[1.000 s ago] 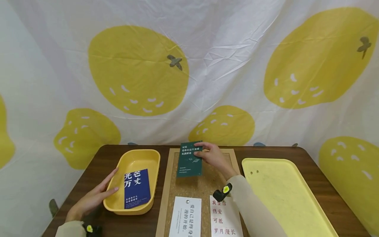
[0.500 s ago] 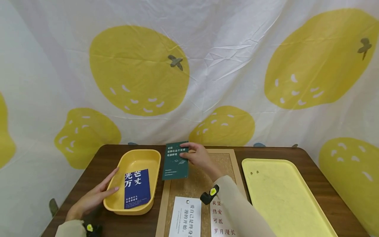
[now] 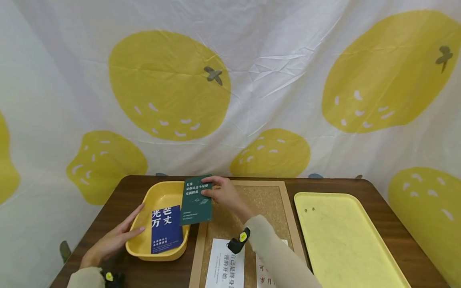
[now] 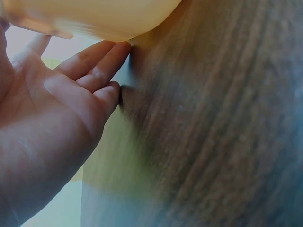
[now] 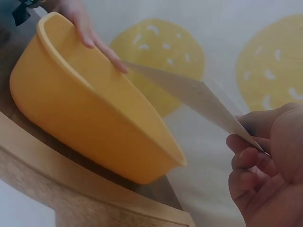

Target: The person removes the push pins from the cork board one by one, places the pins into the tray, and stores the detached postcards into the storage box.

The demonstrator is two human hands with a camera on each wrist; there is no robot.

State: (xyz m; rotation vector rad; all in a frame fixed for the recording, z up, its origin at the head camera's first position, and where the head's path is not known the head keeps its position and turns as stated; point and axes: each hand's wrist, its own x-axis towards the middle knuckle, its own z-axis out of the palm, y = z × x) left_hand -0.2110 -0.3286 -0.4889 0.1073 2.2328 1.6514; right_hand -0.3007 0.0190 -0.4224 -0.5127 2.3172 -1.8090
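My right hand [image 3: 225,196] pinches a dark green card [image 3: 196,204] by its upper right edge. White lettering and small drawings mark its face. The card hangs over the right rim of a yellow plastic basin [image 3: 169,192], apart from the blue card [image 3: 167,236] lying inside. In the right wrist view the card's pale back [image 5: 189,94] slants from thumb and fingers. My left hand [image 3: 113,240] rests against the basin's left side, thumb and forefinger on the rim. The left wrist view shows its other fingers [image 4: 106,66] fairly straight beneath the basin's side.
A wood-framed cork board [image 3: 252,200] lies right of the basin. Pinned to it is a white card [image 3: 219,264]; a card with red lettering [image 3: 264,276] is partly behind the right sleeve. A pale yellow tray [image 3: 353,236] with two small pins lies farther right on the brown table [image 3: 363,186].
My right hand has carried the green card left, from above the cork board to over the basin's right rim. My left hand and the basin have stayed put.
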